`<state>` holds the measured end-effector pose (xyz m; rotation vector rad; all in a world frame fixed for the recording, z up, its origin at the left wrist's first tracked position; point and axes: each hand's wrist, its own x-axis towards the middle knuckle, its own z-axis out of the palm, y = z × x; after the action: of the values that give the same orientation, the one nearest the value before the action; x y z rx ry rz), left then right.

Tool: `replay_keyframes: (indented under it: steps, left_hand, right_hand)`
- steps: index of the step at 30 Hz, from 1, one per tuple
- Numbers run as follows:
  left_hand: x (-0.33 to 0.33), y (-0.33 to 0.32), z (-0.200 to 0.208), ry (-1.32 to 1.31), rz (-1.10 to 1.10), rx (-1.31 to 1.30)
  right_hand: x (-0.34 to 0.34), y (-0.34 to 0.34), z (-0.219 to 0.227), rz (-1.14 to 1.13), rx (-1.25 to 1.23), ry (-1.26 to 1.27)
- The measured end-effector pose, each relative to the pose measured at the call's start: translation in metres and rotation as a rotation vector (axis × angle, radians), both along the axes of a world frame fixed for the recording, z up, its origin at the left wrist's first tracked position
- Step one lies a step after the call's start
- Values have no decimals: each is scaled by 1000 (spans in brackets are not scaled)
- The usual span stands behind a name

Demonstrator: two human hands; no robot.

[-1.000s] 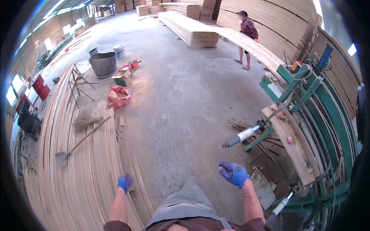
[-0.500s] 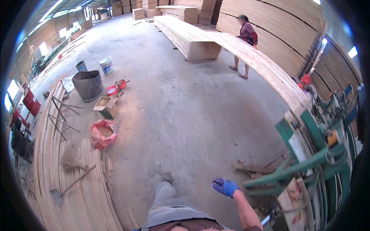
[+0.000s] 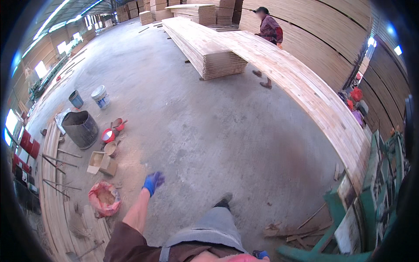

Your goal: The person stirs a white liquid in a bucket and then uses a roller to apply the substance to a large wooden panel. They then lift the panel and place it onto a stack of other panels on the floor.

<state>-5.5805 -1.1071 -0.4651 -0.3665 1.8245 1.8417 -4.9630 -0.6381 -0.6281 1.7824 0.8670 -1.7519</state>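
My left hand (image 3: 153,182), in a blue glove, swings out over the concrete floor. Its fingers look loosely apart, slightly blurred, with nothing in them. Nearest to it are the pink sack (image 3: 104,199) of sawdust-like stuff and an open cardboard box (image 3: 102,163). Only a bit of my right hand (image 3: 261,254), also blue-gloved, shows beside my body at the lower edge, its fingers mostly hidden. A long, pale wooden panel (image 3: 301,83) slopes from the board stack (image 3: 222,65) down to the green machine (image 3: 379,174) on the right; neither hand touches it.
A co-worker (image 3: 269,30) in a dark cap stands behind the panel. Left are a dark drum (image 3: 80,129), a white bucket (image 3: 101,97), red pans (image 3: 108,135), metal stands (image 3: 56,168) and wooden planks (image 3: 54,209). Scrap wood (image 3: 301,231) lies by the machine.
My left hand has come up into view, while my right hand has dropped back to the lower edge. I have stepped forward, and the view has shifted. The co-worker has moved leftward along the panel.
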Motion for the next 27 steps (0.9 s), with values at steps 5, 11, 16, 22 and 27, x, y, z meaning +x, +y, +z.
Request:
replay_keyframes:
  steps: [5, 11, 16, 22, 27]
  left_hand:
    - [-135, 140, -7, -159, -186, 221]
    - [-239, 277, -31, -479, -414, -5]
    - [-385, 421, -49, -536, -324, 122]
    - [-469, 781, 8, -504, -969, 351]
    - [-435, 977, 23, -684, -1067, 446]
  right_hand:
    - [-173, 135, -51, -104, -434, 265]
    - [-377, 279, 58, 1586, 1148, 413]
    - [-496, 377, 110, 46, 608, 295]
    - [-501, 457, 138, -781, 450, 146]
    - [-472, 576, 197, -1260, 841, 92]
